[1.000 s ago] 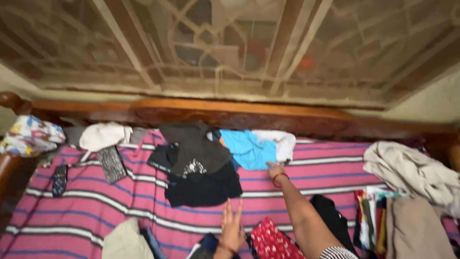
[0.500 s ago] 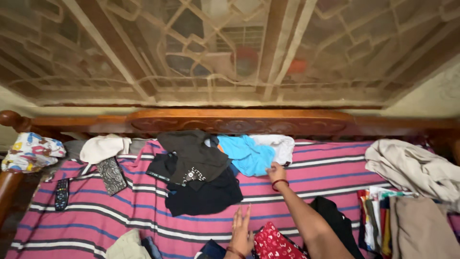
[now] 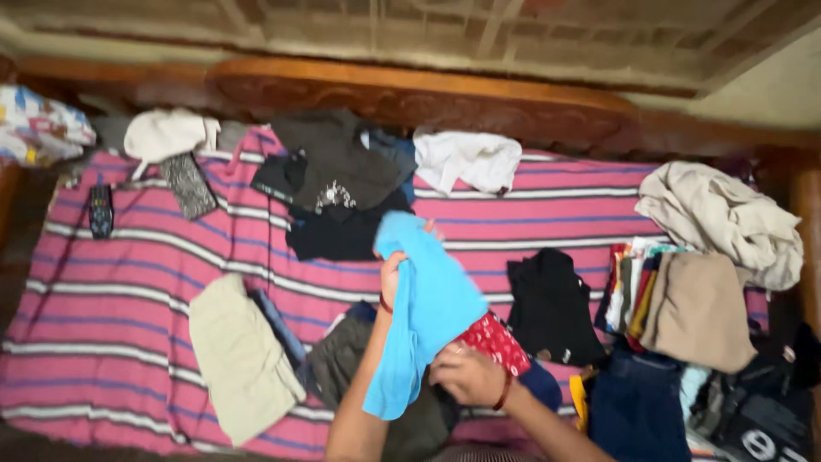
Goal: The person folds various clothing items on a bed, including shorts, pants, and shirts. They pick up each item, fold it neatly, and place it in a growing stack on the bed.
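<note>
Left hand: the left hand point(image 3: 392, 275) is being raised above the bed point(image 3: 120, 359), forearm rising from the bottom edge, fingers closed on the upper part of a blue cloth point(image 3: 425, 312); much of the hand is being hidden by the fabric.

Right hand: the right hand point(image 3: 466, 374) is being held lower, wrist bent inward, fingers curled at the cloth's lower edge; whether the cloth is being pinched there cannot be told. A red bangle point(image 3: 503, 395) is being worn on that wrist.

Blue cloth: it is being held up between the two hands, draped down over the left forearm, above a red printed cloth point(image 3: 494, 340).

Around the hands: dark garments point(image 3: 338, 184) are lying heaped beyond the cloth, a white garment point(image 3: 466, 159) just beside them near the wooden headboard point(image 3: 428, 94). A beige garment point(image 3: 239, 359) is lying to the left, a black one point(image 3: 552, 308) to the right, a folded stack point(image 3: 684, 308) farther right.

Far left: a remote point(image 3: 101, 210) is lying on the striped sheet.
</note>
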